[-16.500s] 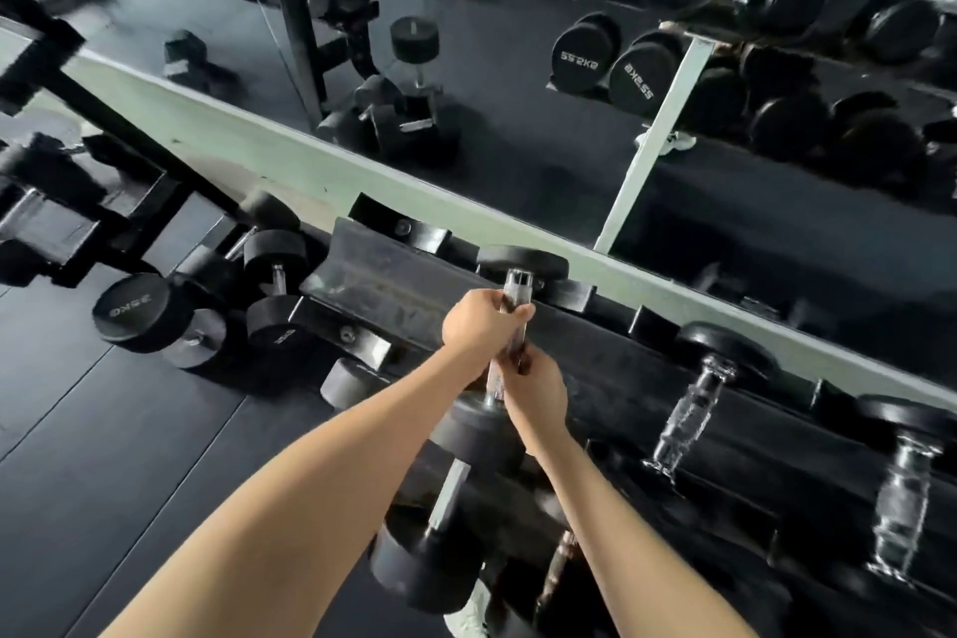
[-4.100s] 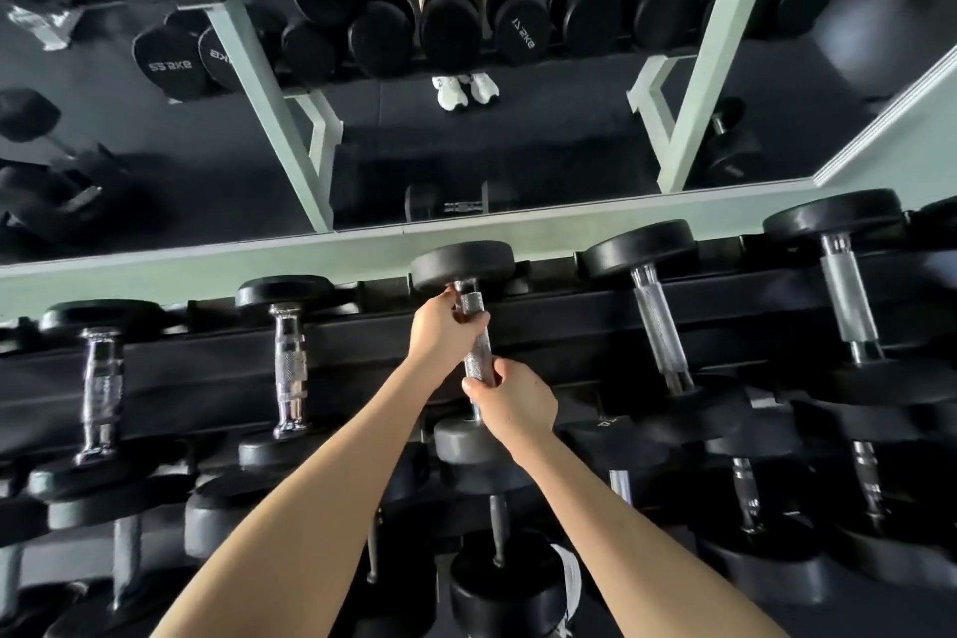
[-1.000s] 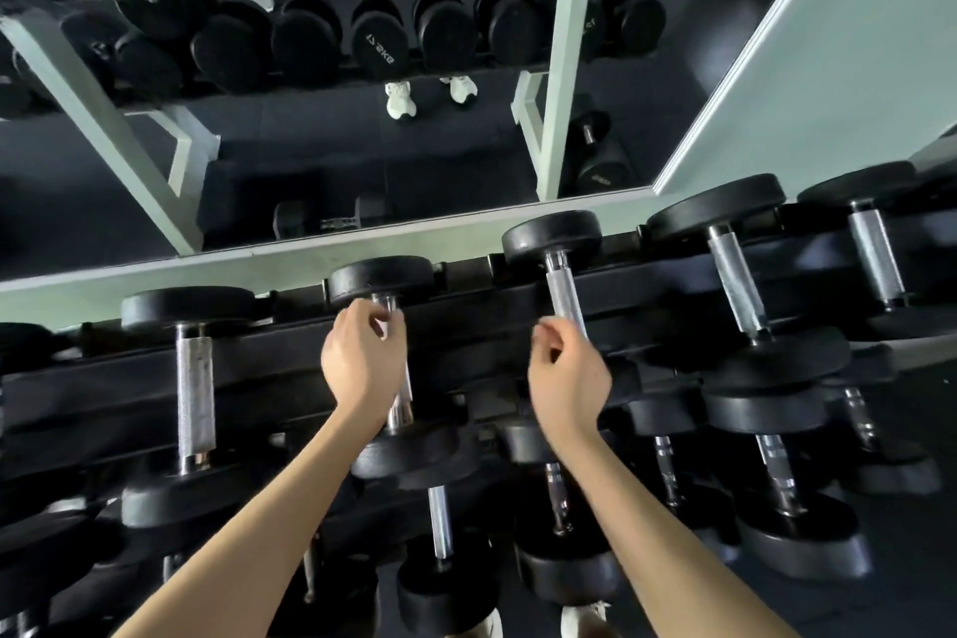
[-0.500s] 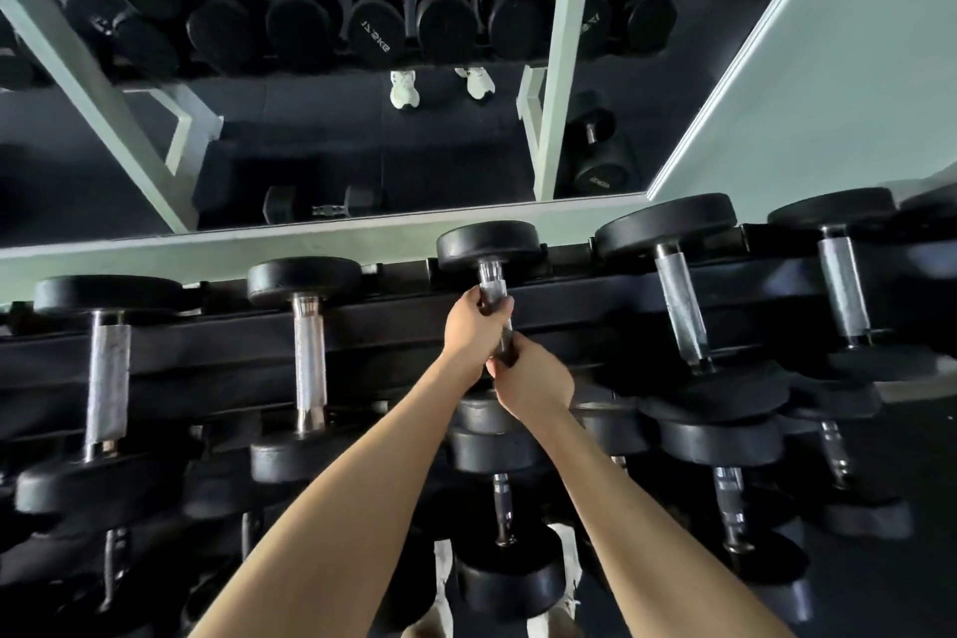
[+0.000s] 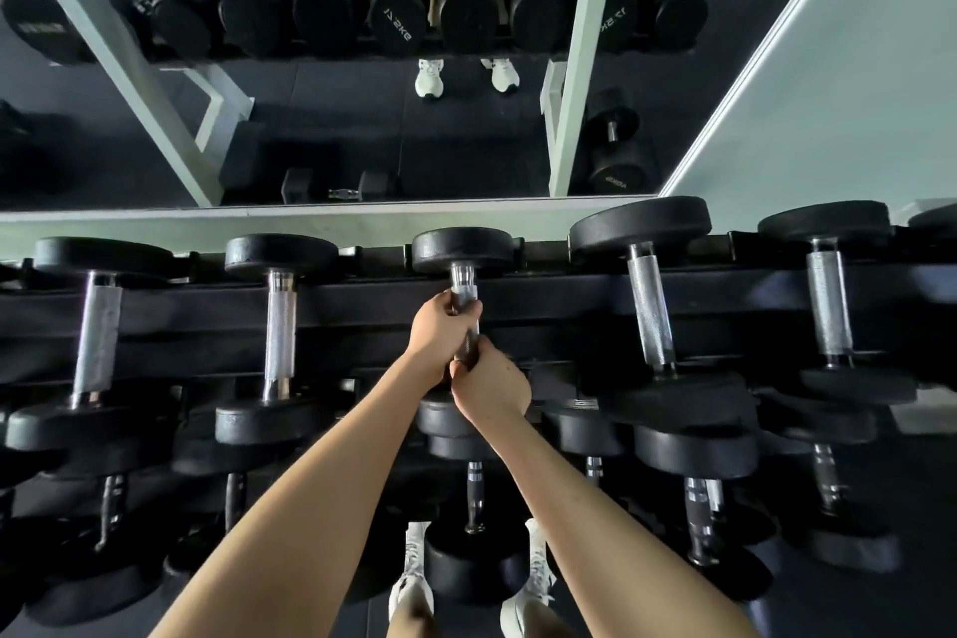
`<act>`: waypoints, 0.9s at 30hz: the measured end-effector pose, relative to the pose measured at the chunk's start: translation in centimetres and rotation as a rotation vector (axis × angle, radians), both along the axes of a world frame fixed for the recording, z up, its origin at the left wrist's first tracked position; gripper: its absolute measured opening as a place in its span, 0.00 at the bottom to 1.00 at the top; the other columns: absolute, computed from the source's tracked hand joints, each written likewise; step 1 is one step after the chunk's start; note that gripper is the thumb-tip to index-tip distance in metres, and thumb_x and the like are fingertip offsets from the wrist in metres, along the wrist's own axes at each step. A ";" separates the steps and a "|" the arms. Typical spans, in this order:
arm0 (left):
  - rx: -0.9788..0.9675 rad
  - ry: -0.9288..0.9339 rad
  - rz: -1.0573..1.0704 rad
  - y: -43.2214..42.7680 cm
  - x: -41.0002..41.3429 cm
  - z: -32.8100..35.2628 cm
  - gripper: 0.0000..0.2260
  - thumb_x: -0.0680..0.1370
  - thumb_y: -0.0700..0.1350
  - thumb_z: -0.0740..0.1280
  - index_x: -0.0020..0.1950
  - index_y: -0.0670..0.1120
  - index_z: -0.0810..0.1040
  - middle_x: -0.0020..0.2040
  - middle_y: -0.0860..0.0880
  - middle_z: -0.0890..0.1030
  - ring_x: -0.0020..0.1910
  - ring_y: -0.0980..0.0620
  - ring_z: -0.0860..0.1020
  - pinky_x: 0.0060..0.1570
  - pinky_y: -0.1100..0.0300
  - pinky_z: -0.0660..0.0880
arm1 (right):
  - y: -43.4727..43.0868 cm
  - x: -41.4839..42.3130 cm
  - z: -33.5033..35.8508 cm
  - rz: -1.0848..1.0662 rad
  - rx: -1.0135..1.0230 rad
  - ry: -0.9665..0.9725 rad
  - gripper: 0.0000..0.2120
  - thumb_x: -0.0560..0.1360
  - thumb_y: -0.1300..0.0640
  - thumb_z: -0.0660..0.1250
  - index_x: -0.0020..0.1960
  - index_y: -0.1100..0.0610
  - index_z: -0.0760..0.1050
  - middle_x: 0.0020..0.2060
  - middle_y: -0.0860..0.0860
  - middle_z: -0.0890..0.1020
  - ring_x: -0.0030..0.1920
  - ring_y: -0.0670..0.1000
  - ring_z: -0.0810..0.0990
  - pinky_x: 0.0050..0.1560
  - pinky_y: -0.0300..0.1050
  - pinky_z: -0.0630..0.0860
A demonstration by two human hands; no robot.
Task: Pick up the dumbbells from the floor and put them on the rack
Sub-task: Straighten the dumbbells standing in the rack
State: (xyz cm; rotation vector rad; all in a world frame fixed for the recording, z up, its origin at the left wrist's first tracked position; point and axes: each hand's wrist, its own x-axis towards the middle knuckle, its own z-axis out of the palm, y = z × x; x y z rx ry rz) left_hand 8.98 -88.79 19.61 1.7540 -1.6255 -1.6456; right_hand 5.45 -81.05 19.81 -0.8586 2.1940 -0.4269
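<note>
Grip check, head camera: both hands are on one dumbbell [image 5: 461,251], on its chrome handle. The left hand [image 5: 440,326] is farther up the handle, fingers wrapped fully round it. The right hand [image 5: 492,386] sits directly behind the left and touches it. Its fingers curl round the near end of the handle, fingertips hidden on the far side.

The dumbbell lies front-to-back across the top tier of the rack [image 5: 362,306], about mid-row. Its far head is at the rack's back edge, just below the mirror [image 5: 336,145]. Its near head is at the front edge, mostly hidden behind the wrists. Can't tell whether rack or hands carry the weight.

Same tier: left neighbour [image 5: 279,321] and right neighbour [image 5: 650,311] are each clear of the held one. The right neighbour has bigger heads and its handle is skewed slightly. Further out are the end-left dumbbell [image 5: 96,326] and the end-right dumbbell [image 5: 828,306], both seated across the rails.

Lower tier: the lower dumbbell [image 5: 474,492] is directly under the held one. Its near head sits between the person's white shoes [image 5: 411,591].

The mirror shows rows of black dumbbells on a pale-framed rack. A pale wall [image 5: 854,67] borders the mirror's right side.
</note>
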 end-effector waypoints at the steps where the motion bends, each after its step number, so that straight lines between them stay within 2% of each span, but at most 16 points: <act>1: -0.007 -0.034 -0.005 0.2 -0.1 0.2 0.11 0.77 0.46 0.67 0.56 0.42 0.79 0.45 0.46 0.80 0.47 0.45 0.78 0.50 0.52 0.75 | 0.2 -0.2 0.4 0.017 -0.015 -0.012 0.13 0.78 0.52 0.58 0.61 0.54 0.71 0.52 0.52 0.83 0.54 0.56 0.81 0.53 0.48 0.74; 3: -0.061 -0.144 -0.003 0.4 -0.2 0.7 0.13 0.76 0.49 0.67 0.56 0.42 0.79 0.46 0.47 0.80 0.48 0.44 0.79 0.46 0.54 0.73 | 1.2 -1.2 1.4 -0.006 -0.081 -0.037 0.15 0.79 0.52 0.59 0.63 0.55 0.71 0.56 0.52 0.82 0.58 0.55 0.79 0.55 0.45 0.72; 6: -0.274 -0.347 0.064 1.1 0.3 2.4 0.14 0.75 0.52 0.66 0.52 0.43 0.76 0.49 0.46 0.81 0.48 0.45 0.79 0.44 0.57 0.70 | 3.5 -3.9 2.7 -0.191 -0.244 0.019 0.17 0.78 0.53 0.62 0.64 0.57 0.74 0.59 0.53 0.82 0.61 0.54 0.78 0.57 0.44 0.70; 8: -0.371 -0.318 0.078 2.2 0.0 3.8 0.09 0.77 0.50 0.65 0.49 0.44 0.75 0.49 0.46 0.80 0.45 0.47 0.76 0.43 0.58 0.68 | 5.3 -6.3 3.0 -0.356 -0.353 0.160 0.13 0.77 0.55 0.64 0.60 0.58 0.77 0.54 0.54 0.84 0.57 0.55 0.81 0.53 0.45 0.72; 10: -0.411 -0.235 -0.042 3.3 -1.1 4.7 0.09 0.79 0.48 0.64 0.49 0.42 0.77 0.48 0.46 0.81 0.43 0.50 0.74 0.43 0.59 0.67 | 6.9 -8.8 3.2 -0.473 -0.411 0.316 0.11 0.76 0.58 0.65 0.57 0.60 0.78 0.50 0.56 0.84 0.53 0.58 0.81 0.49 0.47 0.72; 12: -0.402 -0.154 -0.194 4.2 -3.0 4.9 0.10 0.79 0.46 0.63 0.51 0.41 0.80 0.47 0.46 0.82 0.43 0.52 0.74 0.42 0.61 0.67 | 7.8 -11.1 3.5 -0.465 -0.383 0.431 0.11 0.76 0.58 0.65 0.56 0.61 0.78 0.49 0.57 0.84 0.51 0.60 0.81 0.48 0.48 0.72; 14: -0.394 -0.106 -0.289 4.8 -5.4 4.8 0.10 0.79 0.43 0.62 0.52 0.41 0.82 0.46 0.48 0.82 0.44 0.52 0.76 0.42 0.64 0.65 | 8.0 -13.4 3.3 -0.348 -0.233 0.466 0.11 0.76 0.56 0.64 0.57 0.59 0.77 0.49 0.56 0.84 0.50 0.60 0.81 0.46 0.47 0.72; 17: -0.357 -0.057 -0.326 5.9 -8.4 3.8 0.09 0.78 0.40 0.62 0.47 0.44 0.82 0.41 0.49 0.77 0.43 0.51 0.73 0.42 0.63 0.64 | 7.4 -17.4 2.7 -0.166 0.089 0.306 0.15 0.76 0.49 0.63 0.58 0.57 0.76 0.52 0.55 0.83 0.53 0.59 0.80 0.44 0.45 0.70; 18: -0.331 -0.045 -0.328 6.3 -9.4 3.4 0.09 0.78 0.41 0.62 0.49 0.42 0.82 0.42 0.49 0.78 0.44 0.51 0.74 0.43 0.63 0.65 | 7.3 -18.6 2.5 -0.119 0.142 0.225 0.17 0.76 0.48 0.63 0.58 0.58 0.76 0.52 0.56 0.83 0.53 0.59 0.81 0.44 0.45 0.70; 20: -0.267 -0.033 -0.328 6.8 -11.1 2.7 0.13 0.79 0.44 0.63 0.60 0.41 0.79 0.53 0.47 0.82 0.53 0.49 0.78 0.49 0.64 0.67 | 7.2 -20.2 1.9 -0.038 0.145 0.072 0.18 0.76 0.49 0.65 0.57 0.62 0.76 0.49 0.57 0.83 0.47 0.58 0.81 0.43 0.44 0.72; 21: -0.231 -0.031 -0.327 7.0 -11.9 2.5 0.16 0.79 0.45 0.62 0.66 0.42 0.75 0.58 0.46 0.81 0.58 0.48 0.78 0.52 0.64 0.68 | 7.3 -20.8 1.7 -0.004 0.119 0.009 0.17 0.76 0.50 0.65 0.58 0.62 0.76 0.48 0.57 0.83 0.46 0.56 0.80 0.43 0.44 0.72; 23: -0.157 -0.025 -0.327 7.4 -13.8 2.2 0.21 0.80 0.47 0.60 0.73 0.44 0.67 0.64 0.44 0.78 0.62 0.45 0.76 0.55 0.61 0.69 | 7.5 -21.7 1.4 0.061 0.075 -0.106 0.19 0.76 0.51 0.66 0.62 0.60 0.74 0.51 0.54 0.82 0.50 0.54 0.80 0.48 0.45 0.74; 25: -0.095 -0.012 -0.300 7.7 -15.8 2.1 0.24 0.81 0.48 0.59 0.76 0.45 0.60 0.66 0.42 0.76 0.64 0.41 0.75 0.61 0.53 0.72 | 7.6 -22.5 1.0 0.100 0.069 -0.197 0.19 0.75 0.50 0.66 0.63 0.57 0.73 0.53 0.52 0.81 0.54 0.54 0.79 0.54 0.46 0.75; 27: -0.059 0.033 -0.194 7.9 -17.5 2.1 0.24 0.80 0.48 0.61 0.75 0.45 0.61 0.66 0.42 0.76 0.63 0.40 0.75 0.62 0.49 0.73 | 7.6 -23.0 0.4 0.125 0.050 -0.264 0.16 0.74 0.49 0.67 0.59 0.56 0.76 0.51 0.52 0.83 0.54 0.55 0.80 0.56 0.50 0.76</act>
